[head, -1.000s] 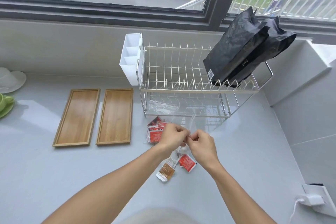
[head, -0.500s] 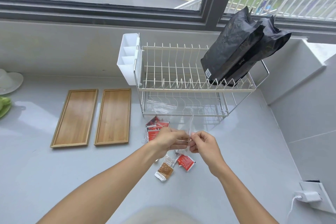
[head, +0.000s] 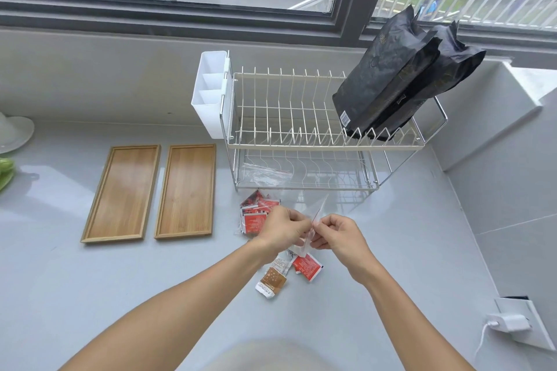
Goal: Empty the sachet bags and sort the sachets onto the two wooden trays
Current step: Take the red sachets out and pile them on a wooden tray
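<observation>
A clear bag is being pinched at its mouth by the fingers of the left hand and right hand over the counter, at four o'clock from the wooden trays, and sachets could be scattered if it is being pulled apart too sharply.

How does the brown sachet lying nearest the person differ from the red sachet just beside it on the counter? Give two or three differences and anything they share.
The brown sachet is brown with a white end, while the red sachet is red with white edges. The brown sachet looks longer and narrower; the red sachet looks squarer. The brown sachet lies nearer the person and further left; the red sachet lies right of it, under the right hand. Both lie flat on the counter, on neither tray.
</observation>
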